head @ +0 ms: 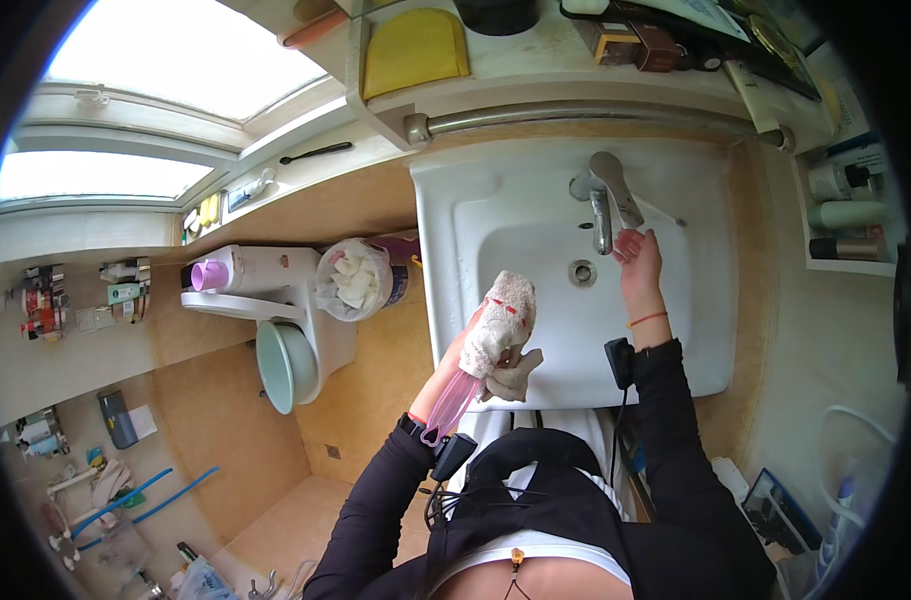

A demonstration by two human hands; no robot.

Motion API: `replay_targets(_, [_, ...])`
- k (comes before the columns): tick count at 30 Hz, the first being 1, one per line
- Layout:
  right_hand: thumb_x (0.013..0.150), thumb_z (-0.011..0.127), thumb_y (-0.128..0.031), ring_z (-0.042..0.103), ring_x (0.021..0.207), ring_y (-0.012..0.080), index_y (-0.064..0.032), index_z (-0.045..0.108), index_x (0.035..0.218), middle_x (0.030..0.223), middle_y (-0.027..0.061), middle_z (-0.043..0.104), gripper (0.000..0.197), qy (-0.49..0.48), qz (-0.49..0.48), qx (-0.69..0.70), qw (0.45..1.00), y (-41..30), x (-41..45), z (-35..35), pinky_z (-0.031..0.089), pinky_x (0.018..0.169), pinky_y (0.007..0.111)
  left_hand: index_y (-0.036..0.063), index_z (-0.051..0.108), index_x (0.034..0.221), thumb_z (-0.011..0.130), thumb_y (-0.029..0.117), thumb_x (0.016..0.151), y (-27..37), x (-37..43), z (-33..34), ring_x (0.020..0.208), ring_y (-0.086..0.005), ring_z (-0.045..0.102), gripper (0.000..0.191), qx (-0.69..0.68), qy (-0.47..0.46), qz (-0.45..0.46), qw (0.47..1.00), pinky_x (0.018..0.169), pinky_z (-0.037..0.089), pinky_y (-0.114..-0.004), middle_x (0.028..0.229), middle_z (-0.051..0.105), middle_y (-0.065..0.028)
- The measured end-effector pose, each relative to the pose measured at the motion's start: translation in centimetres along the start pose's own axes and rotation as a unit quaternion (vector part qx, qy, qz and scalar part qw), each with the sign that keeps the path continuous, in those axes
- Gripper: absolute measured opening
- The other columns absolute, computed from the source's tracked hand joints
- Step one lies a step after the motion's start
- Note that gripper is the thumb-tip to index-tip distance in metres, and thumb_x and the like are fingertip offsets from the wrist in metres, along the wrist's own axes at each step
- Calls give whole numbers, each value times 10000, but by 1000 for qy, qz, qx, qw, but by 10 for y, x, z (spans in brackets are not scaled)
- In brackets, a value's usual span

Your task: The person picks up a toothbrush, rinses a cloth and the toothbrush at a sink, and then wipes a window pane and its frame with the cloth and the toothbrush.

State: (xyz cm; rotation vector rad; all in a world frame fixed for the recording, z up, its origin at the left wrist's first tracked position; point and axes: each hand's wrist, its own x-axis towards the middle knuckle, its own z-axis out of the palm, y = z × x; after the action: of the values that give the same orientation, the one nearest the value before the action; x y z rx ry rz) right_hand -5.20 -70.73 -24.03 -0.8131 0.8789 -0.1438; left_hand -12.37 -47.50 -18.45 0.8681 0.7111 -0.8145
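Observation:
A white ceramic washbasin [545, 330] lies before me, with a drain [582, 274] in its floor. My left hand [455, 360] grips a bunched, light-coloured cloth [504, 315] with red marks, above the basin's left side. A pink plastic handle [455, 405] sticks out beneath the cloth towards my wrist; what it belongs to is hidden. My right hand [639, 262] is at the end of the lever of the chrome faucet [609, 180], fingers slightly curled, holding nothing. Whether the fingertips touch the lever cannot be told. No water stream is visible.
A metal rail [598, 112] runs behind the basin, below a shelf with a yellow cloth [418, 52] and boxes. To the left stand a lined waste bin [354, 281], a toilet [275, 277] and a pale green basin [284, 367]. Black cables [440, 499] hang near my left forearm.

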Motion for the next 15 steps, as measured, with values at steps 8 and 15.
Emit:
replay_targets(8, [778, 284, -75, 454, 838, 256, 74, 399, 900, 880, 156, 454, 224, -269, 184, 314, 892, 51, 43, -15, 397, 758, 321, 64, 437, 937, 334, 347, 783, 3, 10, -15, 701, -176, 500, 338, -79, -45, -22, 996, 531, 436, -280, 826, 492, -100])
replay_targets(15, [760, 302, -75, 475, 829, 236, 67, 429, 877, 852, 151, 484, 224, -168, 236, 304, 907, 43, 26, -29, 402, 735, 304, 76, 384, 1010, 357, 306, 785, 2, 9, -26, 703, -134, 475, 323, -13, -26, 7, 1000, 563, 398, -236, 865, 480, -66])
